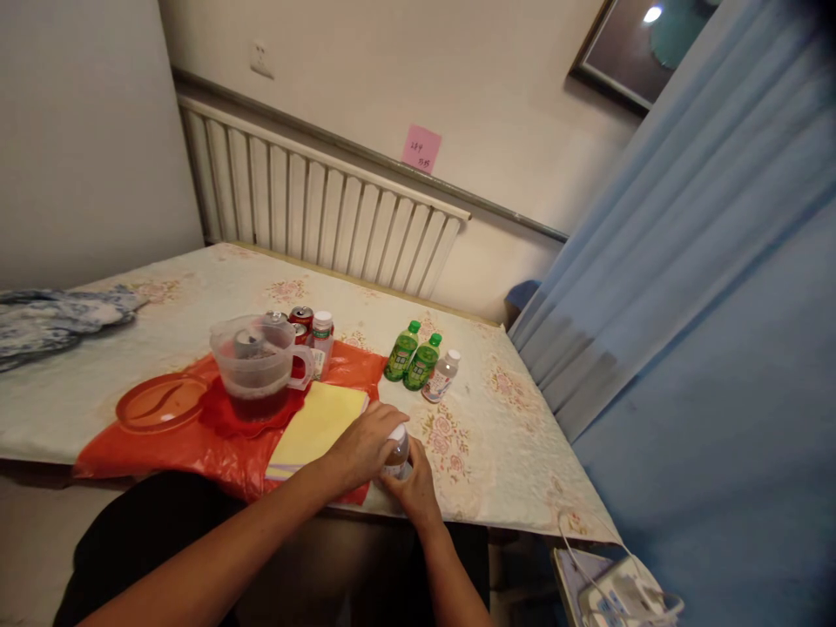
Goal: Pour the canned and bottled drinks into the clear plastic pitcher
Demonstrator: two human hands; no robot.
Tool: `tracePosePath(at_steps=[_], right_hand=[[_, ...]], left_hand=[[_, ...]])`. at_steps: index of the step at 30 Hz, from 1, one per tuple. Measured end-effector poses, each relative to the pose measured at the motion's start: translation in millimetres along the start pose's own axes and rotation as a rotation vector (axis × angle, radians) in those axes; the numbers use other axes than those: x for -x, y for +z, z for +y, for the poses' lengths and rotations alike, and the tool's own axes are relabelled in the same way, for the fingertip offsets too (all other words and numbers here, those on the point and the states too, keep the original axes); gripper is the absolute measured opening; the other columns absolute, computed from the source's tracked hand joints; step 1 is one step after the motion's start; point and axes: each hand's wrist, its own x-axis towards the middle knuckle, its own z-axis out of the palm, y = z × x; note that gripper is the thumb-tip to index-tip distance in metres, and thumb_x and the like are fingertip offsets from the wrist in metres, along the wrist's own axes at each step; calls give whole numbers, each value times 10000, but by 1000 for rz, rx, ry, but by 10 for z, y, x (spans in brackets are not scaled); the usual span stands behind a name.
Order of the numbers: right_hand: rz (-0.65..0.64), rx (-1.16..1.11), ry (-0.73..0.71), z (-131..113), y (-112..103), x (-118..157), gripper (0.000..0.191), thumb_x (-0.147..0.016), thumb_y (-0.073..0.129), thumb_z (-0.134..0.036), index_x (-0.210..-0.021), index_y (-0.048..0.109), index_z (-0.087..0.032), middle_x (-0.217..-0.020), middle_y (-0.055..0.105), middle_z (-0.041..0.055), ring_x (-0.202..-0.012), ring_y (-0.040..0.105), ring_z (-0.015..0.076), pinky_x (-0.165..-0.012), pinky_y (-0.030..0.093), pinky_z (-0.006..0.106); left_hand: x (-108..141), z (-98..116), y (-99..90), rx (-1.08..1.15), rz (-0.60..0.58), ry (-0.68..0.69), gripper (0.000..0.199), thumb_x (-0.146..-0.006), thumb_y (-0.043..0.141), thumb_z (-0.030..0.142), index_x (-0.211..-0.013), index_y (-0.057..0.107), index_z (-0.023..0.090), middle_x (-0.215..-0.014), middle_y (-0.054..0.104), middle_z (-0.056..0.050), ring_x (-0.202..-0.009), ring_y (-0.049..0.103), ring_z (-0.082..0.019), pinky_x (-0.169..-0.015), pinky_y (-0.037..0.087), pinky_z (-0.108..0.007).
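Near the table's front edge, a small clear bottle with a white cap [398, 434] stands between my two hands. My left hand [367, 442] closes round its upper side, fingers at the cap and neck. Lower down, my right hand [414, 484] wraps round the bottle's body from the right. Left of the hands lies a stack of yellow paper [318, 424] on a red plastic sheet [176, 455]. Two green bottles [401, 351] and a similar white-capped bottle [441, 376] stand behind my hands.
A clear pitcher [253, 370] holding dark liquid stands on the sheet, with an orange lid [162, 402] beside it. Cans [301, 317] and a white-capped bottle [322, 335] are behind. A blue curtain [705, 348] hangs at the right; a power strip [620, 601] sits lower right.
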Motion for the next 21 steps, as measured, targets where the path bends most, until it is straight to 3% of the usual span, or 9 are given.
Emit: tracePosePath(at_steps=[10,21], right_hand=[[-10,10,-3,20,2,8,506,-678,783,-244,-1161,633,-230,-1076,675,54,-1003,665,255,-892,564,375],[-20,13,-1,15,-4,3,514,-678,795,-262,-1162,623,-223,-1081,669,61,-1007,662,258,-898,557,378]], left_hand=[[11,-29,4,-40,20,-48,370,-840,573,164,-1205,631,188,-1120,648,-100,-1087,552,-266,-989,488,-449],[19,16,-13,-8,-8,-3,437,-811,527,61,-1220,617,184,-1163,654,-92,-1100,557,-246,-1036,477,-439]])
